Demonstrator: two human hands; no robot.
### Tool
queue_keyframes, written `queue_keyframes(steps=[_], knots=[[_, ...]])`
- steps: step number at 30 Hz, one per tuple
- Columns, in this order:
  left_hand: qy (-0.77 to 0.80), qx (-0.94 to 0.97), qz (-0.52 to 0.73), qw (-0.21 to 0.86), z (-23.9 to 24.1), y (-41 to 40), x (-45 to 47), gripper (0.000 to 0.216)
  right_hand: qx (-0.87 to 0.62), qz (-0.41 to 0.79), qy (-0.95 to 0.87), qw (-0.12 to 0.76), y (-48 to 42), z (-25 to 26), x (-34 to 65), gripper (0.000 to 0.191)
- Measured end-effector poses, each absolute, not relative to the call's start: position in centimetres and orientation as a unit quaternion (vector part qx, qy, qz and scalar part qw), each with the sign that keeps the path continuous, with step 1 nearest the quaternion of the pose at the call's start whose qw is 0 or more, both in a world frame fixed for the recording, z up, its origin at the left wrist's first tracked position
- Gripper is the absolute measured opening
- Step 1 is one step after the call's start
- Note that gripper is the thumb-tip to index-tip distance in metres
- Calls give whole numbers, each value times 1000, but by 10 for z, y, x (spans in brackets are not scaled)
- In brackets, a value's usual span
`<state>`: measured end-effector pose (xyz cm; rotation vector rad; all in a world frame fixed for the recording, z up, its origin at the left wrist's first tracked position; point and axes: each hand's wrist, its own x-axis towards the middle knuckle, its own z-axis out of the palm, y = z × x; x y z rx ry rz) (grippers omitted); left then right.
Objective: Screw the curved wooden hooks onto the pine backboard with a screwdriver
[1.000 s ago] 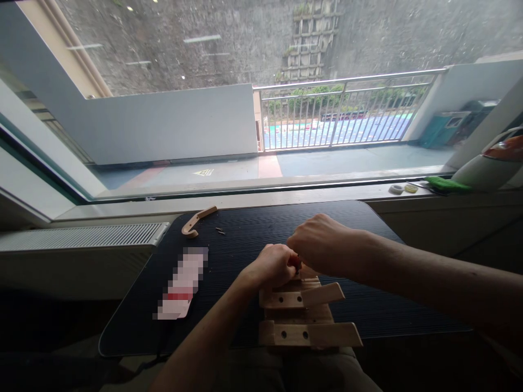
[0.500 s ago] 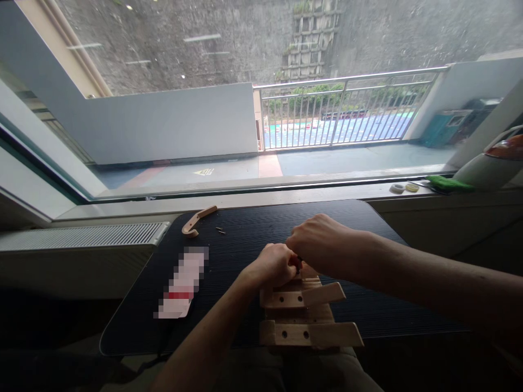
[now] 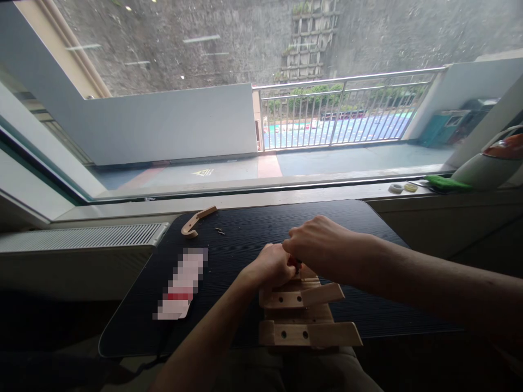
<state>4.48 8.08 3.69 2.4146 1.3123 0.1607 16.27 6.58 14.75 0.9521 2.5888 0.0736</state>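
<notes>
A wooden hook rack [image 3: 320,314] lies at the table's near edge, partly over my lap. Two wooden hooks [image 3: 333,334] lie across its near part, each with two dark screw holes. At its far end, my left hand [image 3: 273,265] is closed around the lower part of a red and black screwdriver [image 3: 295,263]. My right hand [image 3: 312,239] grips the top of this screwdriver from above, fingers curled. Most of the tool and its tip are hidden by my hands. A third wooden piece [image 3: 309,272] shows partly beneath my right hand.
On the dark table [image 3: 241,218] lie a loose wooden hook [image 3: 192,223] and a few small screws [image 3: 219,231] at the far left. A pinkish blurred flat object [image 3: 183,283] is left of my arm. Tape rolls [image 3: 396,188] and a green cloth [image 3: 447,183] sit on the windowsill.
My right hand has shifted slightly left and turned a little over the screwdriver. My left hand and the rack have stayed almost in place.
</notes>
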Motion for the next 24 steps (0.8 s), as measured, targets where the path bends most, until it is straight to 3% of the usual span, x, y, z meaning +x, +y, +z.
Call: queue_keyframes(steps=[14,24], knots=[[473,836,76,267,38,79,43,17,362,18,913,188,67,155,171,10],[441,821,124,341,48,76,24,30,413,-33,910,-19,58,120,208,10]])
